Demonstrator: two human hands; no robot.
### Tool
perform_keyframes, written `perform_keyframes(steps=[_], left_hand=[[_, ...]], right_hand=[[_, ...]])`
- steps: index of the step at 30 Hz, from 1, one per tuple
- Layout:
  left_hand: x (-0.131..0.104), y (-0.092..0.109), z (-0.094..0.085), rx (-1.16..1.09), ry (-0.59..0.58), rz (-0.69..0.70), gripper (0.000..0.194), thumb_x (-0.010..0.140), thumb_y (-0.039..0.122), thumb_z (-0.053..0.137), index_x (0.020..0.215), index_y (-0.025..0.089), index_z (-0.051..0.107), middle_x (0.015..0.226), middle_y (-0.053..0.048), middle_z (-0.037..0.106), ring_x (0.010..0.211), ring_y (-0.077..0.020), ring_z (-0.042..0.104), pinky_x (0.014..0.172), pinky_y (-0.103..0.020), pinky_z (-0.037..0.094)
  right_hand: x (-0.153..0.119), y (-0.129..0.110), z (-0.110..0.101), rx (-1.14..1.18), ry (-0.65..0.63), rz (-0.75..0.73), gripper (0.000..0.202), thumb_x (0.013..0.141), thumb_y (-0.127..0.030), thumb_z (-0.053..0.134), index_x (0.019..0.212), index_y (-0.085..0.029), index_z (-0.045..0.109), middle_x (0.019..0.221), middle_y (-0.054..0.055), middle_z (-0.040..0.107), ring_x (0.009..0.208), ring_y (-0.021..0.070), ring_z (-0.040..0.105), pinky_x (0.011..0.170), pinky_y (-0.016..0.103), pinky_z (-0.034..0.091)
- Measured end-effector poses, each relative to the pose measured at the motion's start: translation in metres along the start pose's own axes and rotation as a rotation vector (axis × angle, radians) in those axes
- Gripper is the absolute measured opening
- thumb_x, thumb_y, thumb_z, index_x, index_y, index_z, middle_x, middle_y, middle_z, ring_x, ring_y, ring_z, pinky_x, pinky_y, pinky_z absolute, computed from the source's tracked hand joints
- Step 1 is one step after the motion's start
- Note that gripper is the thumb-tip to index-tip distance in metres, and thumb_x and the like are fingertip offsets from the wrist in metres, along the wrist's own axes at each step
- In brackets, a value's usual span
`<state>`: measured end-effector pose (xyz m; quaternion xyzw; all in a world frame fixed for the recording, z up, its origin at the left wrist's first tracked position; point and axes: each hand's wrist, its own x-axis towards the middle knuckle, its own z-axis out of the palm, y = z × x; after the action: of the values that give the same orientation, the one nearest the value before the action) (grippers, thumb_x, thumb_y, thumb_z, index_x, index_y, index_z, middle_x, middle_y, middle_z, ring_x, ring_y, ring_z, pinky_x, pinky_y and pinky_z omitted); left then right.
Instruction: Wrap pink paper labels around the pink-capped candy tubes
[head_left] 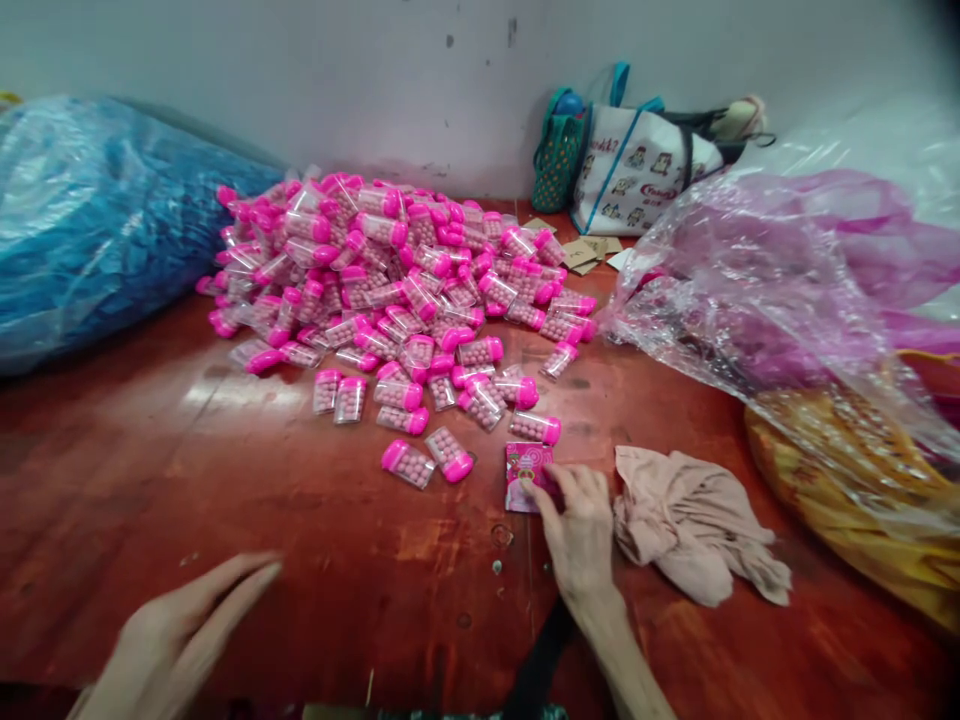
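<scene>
My right hand (579, 525) rests on a small square pink printed card (523, 472), its thumb over the face and its curled fingers at the right edge. Whether it is one card or a thin stack, I cannot tell. Low on the left, my left hand (176, 630) hovers over the red-brown table (337, 590), holding nothing, its fingers stretched out and slightly blurred. Beyond both hands lies a big heap of clear containers with bright pink caps (390, 265), filled with pale pink balls. Several loose ones, such as a container (450, 455), lie nearer the card.
A crumpled beige cloth (686, 515) lies right of my right hand. A large bag of blue material (112, 225) stands left. Clear and pink plastic sheeting (772, 270) covers yellow fabric (825, 450) at right. Cardboard pieces (589, 252) and a white tote bag (637, 165) sit behind.
</scene>
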<state>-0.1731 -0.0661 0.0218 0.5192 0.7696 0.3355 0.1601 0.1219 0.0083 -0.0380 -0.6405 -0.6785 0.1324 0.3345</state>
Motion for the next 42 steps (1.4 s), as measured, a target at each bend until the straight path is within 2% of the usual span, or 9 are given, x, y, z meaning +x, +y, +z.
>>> perform_keyframes(steps=[2,5,8,10,19,23,26,37,42], left_hand=[[0.008,0.007,0.017,0.044,-0.104,0.09,0.026,0.068,0.041,0.06,0.087,0.026,0.066,0.09,-0.001,0.069,0.084,-0.0257,0.062,0.083,-0.041,0.047],[0.026,0.023,0.074,0.257,-0.213,0.424,0.048,0.077,0.036,0.052,0.12,0.015,0.05,0.131,-0.016,0.046,0.121,-0.03,0.039,0.097,-0.046,0.033],[0.033,0.033,0.124,0.454,-0.28,0.536,0.053,0.081,0.032,0.048,0.129,0.013,0.039,0.14,-0.021,0.029,0.131,-0.0338,0.019,0.096,-0.057,0.025],[0.033,0.035,0.141,0.508,-0.278,0.579,0.055,0.082,0.032,0.047,0.132,0.013,0.034,0.141,-0.021,0.026,0.132,-0.0331,0.012,0.097,-0.059,0.021],[0.038,0.05,0.154,0.511,-0.239,0.549,0.056,0.083,0.035,0.045,0.133,0.014,0.033,0.141,-0.02,0.029,0.132,-0.0363,0.01,0.094,-0.064,0.021],[0.027,0.064,0.148,0.401,-0.118,0.542,0.049,0.084,0.031,0.042,0.13,0.014,0.038,0.138,-0.02,0.034,0.132,-0.0343,0.011,0.097,-0.061,0.019],[0.012,0.074,0.144,0.246,-0.058,0.59,0.046,0.084,0.025,0.045,0.129,0.019,0.037,0.136,-0.015,0.037,0.132,-0.0303,0.013,0.101,-0.055,0.022],[-0.019,0.08,0.175,0.276,-0.213,0.679,0.034,0.082,0.019,0.047,0.115,0.015,0.054,0.134,-0.02,0.038,0.132,-0.0354,0.008,0.099,-0.06,0.021],[-0.018,0.077,0.173,0.236,-0.213,0.689,0.035,0.082,0.021,0.048,0.116,0.016,0.051,0.135,-0.019,0.037,0.132,-0.0342,0.008,0.098,-0.059,0.025]], right_hand=[[-0.001,-0.001,0.012,-0.022,-0.019,-0.001,0.026,0.084,-0.038,0.048,0.09,-0.019,0.064,0.075,0.005,0.054,0.075,0.0208,0.047,0.066,0.033,0.039],[-0.004,0.004,0.02,-0.044,0.003,-0.011,0.024,0.086,-0.034,0.048,0.089,-0.019,0.067,0.072,0.004,0.051,0.073,0.0193,0.046,0.065,0.031,0.038],[-0.007,0.009,0.021,-0.079,0.02,-0.023,0.023,0.087,-0.029,0.047,0.093,-0.02,0.068,0.071,0.004,0.051,0.071,0.0184,0.044,0.064,0.03,0.037],[-0.008,0.011,0.022,-0.093,0.018,-0.027,0.023,0.087,-0.027,0.047,0.097,-0.021,0.067,0.07,0.004,0.051,0.07,0.0182,0.044,0.063,0.029,0.037],[-0.002,0.014,0.018,0.062,0.116,0.035,0.023,0.087,-0.029,0.047,0.093,-0.014,0.063,0.075,0.006,0.061,0.073,0.0184,0.051,0.068,0.03,0.041],[-0.001,0.014,0.016,0.064,0.132,0.063,0.027,0.087,-0.032,0.045,0.073,-0.015,0.061,0.069,0.005,0.062,0.066,0.0171,0.052,0.064,0.028,0.041],[0.0,0.013,0.017,0.027,0.128,0.061,0.031,0.09,-0.032,0.039,0.073,-0.015,0.06,0.068,0.007,0.061,0.066,0.0182,0.052,0.063,0.029,0.04],[-0.001,0.012,0.014,-0.023,0.114,-0.004,0.031,0.092,-0.024,0.031,0.085,-0.016,0.06,0.072,0.007,0.058,0.07,0.0199,0.048,0.065,0.03,0.037],[0.0,0.014,0.011,0.0,0.189,0.086,0.033,0.092,-0.029,0.033,0.069,-0.018,0.055,0.064,0.004,0.052,0.066,0.0187,0.045,0.063,0.03,0.034]])
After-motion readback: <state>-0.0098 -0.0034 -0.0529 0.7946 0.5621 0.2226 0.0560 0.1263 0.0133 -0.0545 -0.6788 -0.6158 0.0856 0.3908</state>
